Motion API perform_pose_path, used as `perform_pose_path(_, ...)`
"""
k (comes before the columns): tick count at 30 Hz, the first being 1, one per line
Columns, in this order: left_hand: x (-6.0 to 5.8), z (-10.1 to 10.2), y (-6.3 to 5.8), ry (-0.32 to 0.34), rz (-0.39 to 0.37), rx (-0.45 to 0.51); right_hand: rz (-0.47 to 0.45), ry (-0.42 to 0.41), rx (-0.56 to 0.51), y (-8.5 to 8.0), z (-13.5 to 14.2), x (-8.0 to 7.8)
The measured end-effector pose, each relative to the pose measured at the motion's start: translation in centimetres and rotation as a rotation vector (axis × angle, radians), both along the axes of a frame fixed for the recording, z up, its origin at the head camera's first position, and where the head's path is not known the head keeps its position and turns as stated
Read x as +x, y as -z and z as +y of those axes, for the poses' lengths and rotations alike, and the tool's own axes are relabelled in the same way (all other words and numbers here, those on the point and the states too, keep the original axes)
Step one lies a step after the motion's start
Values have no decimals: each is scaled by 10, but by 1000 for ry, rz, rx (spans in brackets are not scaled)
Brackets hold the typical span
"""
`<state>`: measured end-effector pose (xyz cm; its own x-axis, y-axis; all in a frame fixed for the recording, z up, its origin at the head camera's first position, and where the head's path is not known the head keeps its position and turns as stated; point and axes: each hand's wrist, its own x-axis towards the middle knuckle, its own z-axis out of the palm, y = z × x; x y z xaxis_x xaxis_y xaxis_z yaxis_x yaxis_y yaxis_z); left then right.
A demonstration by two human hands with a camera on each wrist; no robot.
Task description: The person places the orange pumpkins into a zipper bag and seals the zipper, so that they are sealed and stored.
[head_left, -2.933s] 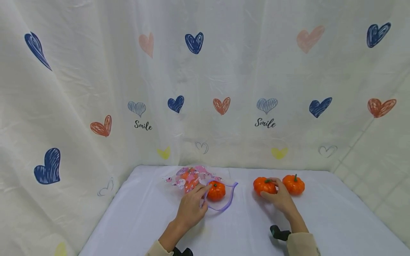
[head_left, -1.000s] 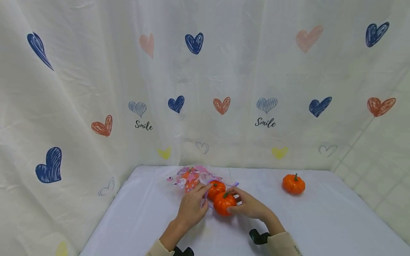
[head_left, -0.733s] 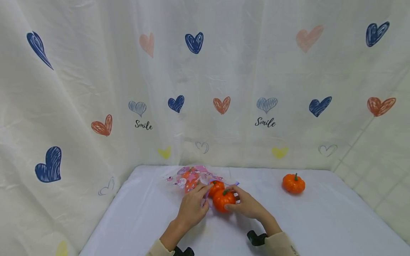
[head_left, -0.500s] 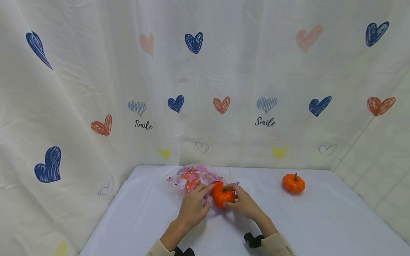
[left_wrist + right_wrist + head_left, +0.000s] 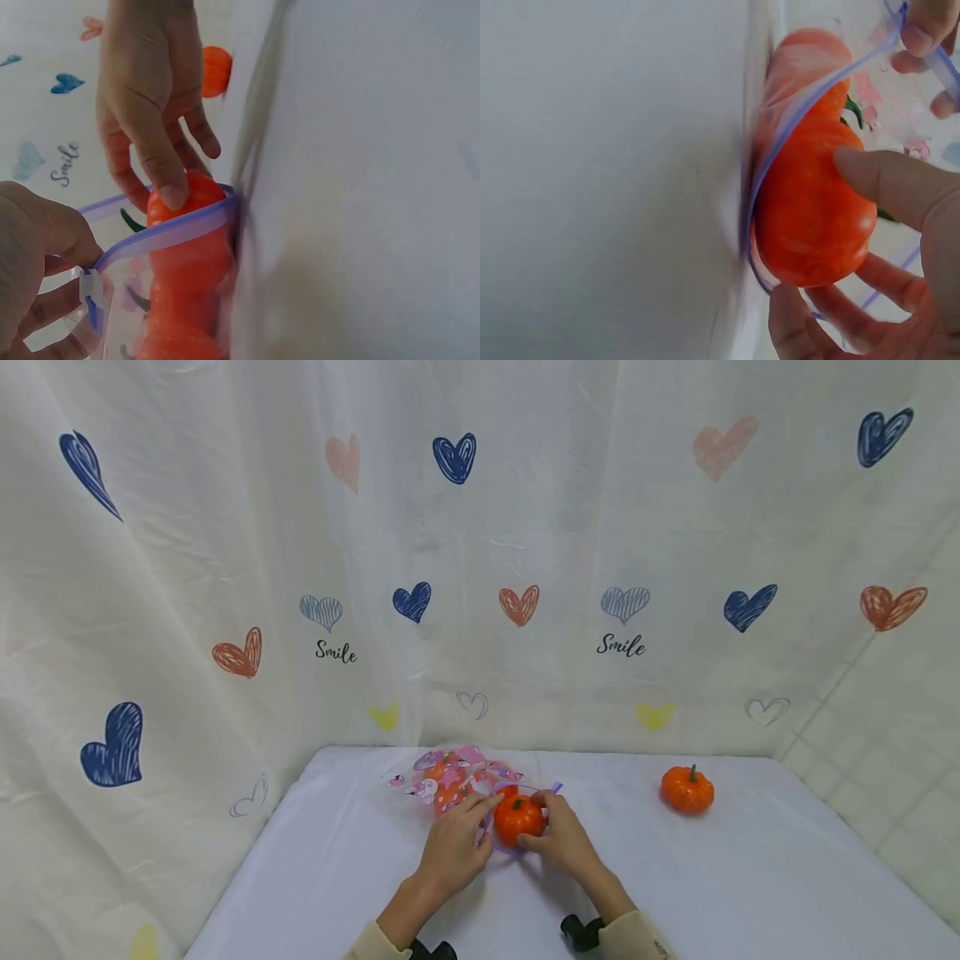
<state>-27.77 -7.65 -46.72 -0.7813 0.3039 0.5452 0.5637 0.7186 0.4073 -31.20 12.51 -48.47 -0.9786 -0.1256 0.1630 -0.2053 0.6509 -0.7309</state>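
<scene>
A clear zip bag (image 5: 448, 777) with pink and red prints lies at the back of the table, its purple-edged mouth facing right. My left hand (image 5: 453, 850) pinches the mouth's edge close to the white slider (image 5: 91, 286), spreading it apart. My right hand (image 5: 566, 839) grips a small orange toy pumpkin (image 5: 814, 214) with a green stem, thumb on one side and fingers on the other. That pumpkin sits partly inside the purple rim (image 5: 169, 231). Behind it, more orange pumpkins (image 5: 178, 343) show through the plastic, partly hidden in the head view.
Another orange pumpkin (image 5: 687, 790) stands alone on the right of the white-covered table (image 5: 750, 868). A pale curtain (image 5: 555, 543) with printed hearts hangs behind the table. Black wrist mounts (image 5: 581, 933) stick out beside both sleeves.
My right hand has taken a pumpkin from beside the one on the right, carried it left, and moved it into the bag's mouth. The left hand has stayed nearly still at the edge.
</scene>
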Motion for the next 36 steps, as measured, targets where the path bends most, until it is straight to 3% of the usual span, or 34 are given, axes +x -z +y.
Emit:
perform_pose_path(5,0,0,1,-6,20,-16,-31,55,22,0,-1,0)
perform_pose_path(16,1,1,1,-14,27,-15,-45,62,1,0,-1,2)
perform_pose_path(23,1,1,1,-16,43,-27,-41,13,2,-3,-3,4)
perform_pose_path(30,1,1,2,-16,39,-30,-40,-103,-21,-2,-4,2)
perform_pose_path(36,0,2,2,-9,47,-24,-86,-158,-23,0,-3,2)
